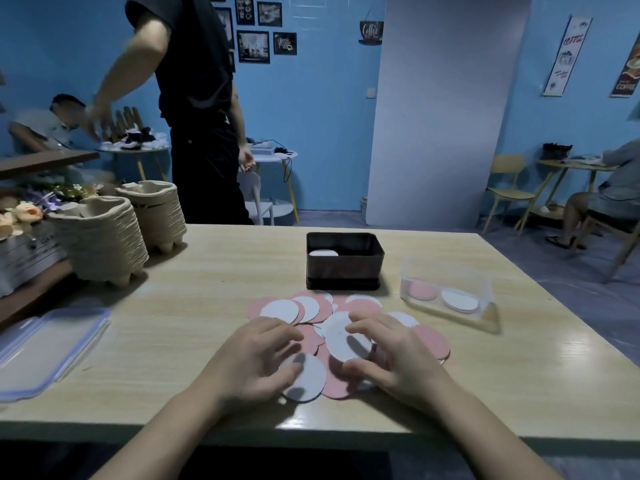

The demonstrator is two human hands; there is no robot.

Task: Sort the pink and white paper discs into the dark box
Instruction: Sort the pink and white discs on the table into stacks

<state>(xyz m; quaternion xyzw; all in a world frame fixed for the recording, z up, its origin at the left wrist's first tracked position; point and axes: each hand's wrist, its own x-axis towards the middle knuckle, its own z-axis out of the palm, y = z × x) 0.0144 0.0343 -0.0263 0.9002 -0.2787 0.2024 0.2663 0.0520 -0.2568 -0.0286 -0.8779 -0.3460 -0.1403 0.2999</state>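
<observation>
A loose pile of pink and white paper discs (311, 311) lies on the wooden table in front of the dark box (344, 268). One white disc (322, 253) lies inside the box at its left. My left hand (254, 358) rests on the pile, fingers spread, its thumb on a white disc (306, 379). My right hand (388, 355) pinches a white disc (344, 341) between thumb and fingers, lifting it slightly off the pile.
A clear plastic tub (450, 292) with a pink and a white stack stands right of the box. Its lid (45, 348) lies at the far left. Two stacks of pulp trays (104, 240) stand at the back left. A person in black stands behind the table.
</observation>
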